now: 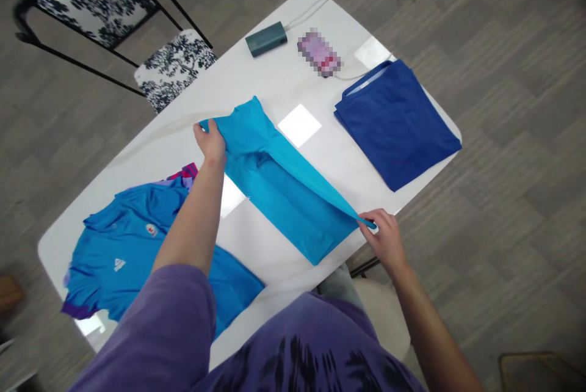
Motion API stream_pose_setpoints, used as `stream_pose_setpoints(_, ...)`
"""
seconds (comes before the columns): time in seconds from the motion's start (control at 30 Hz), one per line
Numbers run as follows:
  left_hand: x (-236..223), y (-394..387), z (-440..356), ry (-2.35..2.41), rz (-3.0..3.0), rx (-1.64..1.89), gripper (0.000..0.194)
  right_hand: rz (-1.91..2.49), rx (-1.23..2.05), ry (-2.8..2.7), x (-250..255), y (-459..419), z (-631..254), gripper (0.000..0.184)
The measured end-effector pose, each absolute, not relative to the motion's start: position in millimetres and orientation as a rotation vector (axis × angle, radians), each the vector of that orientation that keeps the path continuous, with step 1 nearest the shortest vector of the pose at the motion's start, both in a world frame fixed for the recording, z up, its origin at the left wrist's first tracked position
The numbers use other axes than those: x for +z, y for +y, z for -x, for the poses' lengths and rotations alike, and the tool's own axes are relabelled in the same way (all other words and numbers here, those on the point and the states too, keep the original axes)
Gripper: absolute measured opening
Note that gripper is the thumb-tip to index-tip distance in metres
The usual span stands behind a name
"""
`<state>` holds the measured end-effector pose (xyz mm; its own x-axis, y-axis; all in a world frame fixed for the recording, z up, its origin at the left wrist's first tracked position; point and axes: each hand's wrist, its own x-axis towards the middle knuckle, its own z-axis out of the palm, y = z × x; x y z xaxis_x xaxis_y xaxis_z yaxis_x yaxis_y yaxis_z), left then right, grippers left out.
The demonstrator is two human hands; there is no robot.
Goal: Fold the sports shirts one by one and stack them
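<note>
Light-blue garment [293, 196]: one item, plain, smooth cloth, laid lengthwise between the left hand [211, 140] and the right hand [383, 236], on the white bench [279, 93]; a long fold runs toward the right hand, with a shaded hollow beneath it. Left hand: closed on the garment's far left edge. Right hand: thumb and fingers pinched narrow on a drawn-out tip of the cloth, at the bench's near edge. Lower corner of the garment: left of the right hand, close to that edge. Open room: bare white surface between the garment and the dark-blue cloth [398, 123], folded, beyond the right hand; a narrower strip between garment and blue shirt [123, 245], which lies nearer the body than the left hand. Farther out from both hands: green power bank [266, 39], cable [306, 12], phone [319, 53], the last pixelated. Beyond the left hand: patterned chair [176, 65], partly cut off. Obscured: part of the blue shirt, under the left arm; the pink cloth [190, 169] beneath it, mostly covered; some left fingertips.
</note>
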<state>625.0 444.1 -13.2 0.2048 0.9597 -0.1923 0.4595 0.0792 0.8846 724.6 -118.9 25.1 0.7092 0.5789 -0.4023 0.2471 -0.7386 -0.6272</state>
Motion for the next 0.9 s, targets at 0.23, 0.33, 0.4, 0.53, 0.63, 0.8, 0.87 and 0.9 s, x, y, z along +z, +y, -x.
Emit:
stream_pose_setpoints(0.23,-64,465,-563,1.726,-1.64,0.583,0.022,2.297,1.007,-0.803,5,-119,-691,0.025)
stream_pose_setpoints(0.33,-81,461,-542,1.823,-1.683,0.522,0.015,2.267,1.05,-0.912,-12,-122,-676,0.026)
stream_pose_setpoints(0.4,-84,457,-530,1.849,-1.756,0.437,0.012,2.261,0.986,-1.009,-25,-127,-668,0.026)
stream_pose_setpoints(0.53,-73,447,-514,1.846,-1.975,0.23,0.028,2.284,0.844,-1.216,-47,-135,-659,0.024)
stream_pose_setpoints(0.63,-58,445,-523,1.713,-2.212,0.29,0.044,2.334,0.815,-1.324,-55,-136,-656,0.021)
stream_pose_setpoints(0.8,-49,465,-595,1.385,-2.273,0.337,0.035,2.413,0.748,-1.376,-61,-137,-650,0.024)
stream_pose_setpoints(0.87,-53,476,-632,1.393,-2.22,0.301,0.039,2.431,0.741,-1.356,-63,-137,-647,0.023)
stream_pose_setpoints(0.9,-55,481,-649,1.413,-2.199,0.268,0.043,2.437,0.743,-1.342,-64,-137,-645,0.023)
